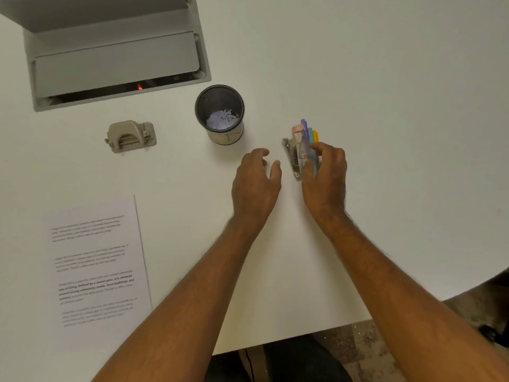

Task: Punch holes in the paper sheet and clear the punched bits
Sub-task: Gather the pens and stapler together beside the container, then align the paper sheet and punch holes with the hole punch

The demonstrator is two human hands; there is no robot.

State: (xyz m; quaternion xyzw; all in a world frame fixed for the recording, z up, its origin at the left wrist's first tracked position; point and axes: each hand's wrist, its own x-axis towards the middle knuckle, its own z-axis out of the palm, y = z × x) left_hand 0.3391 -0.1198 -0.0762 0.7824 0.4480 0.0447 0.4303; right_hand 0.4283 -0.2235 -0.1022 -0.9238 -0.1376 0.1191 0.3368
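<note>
A beige hole punch [130,136] sits on the white table at the upper left, clear of both hands. A printed paper sheet [95,268] lies flat at the lower left. A black mesh cup [219,114] stands upright in the middle with white punched bits [221,121] at its bottom. My left hand [256,183] hovers just right of the cup, fingers spread and holding nothing. My right hand [326,175] curls around a bunch of coloured pens [307,139] lying beside a metal stapler [291,158].
A grey cable hatch [115,53] with its lid raised is set into the table at the upper left, a red light glowing inside. The table's front edge [289,341] runs across the bottom, with speckled floor beyond it.
</note>
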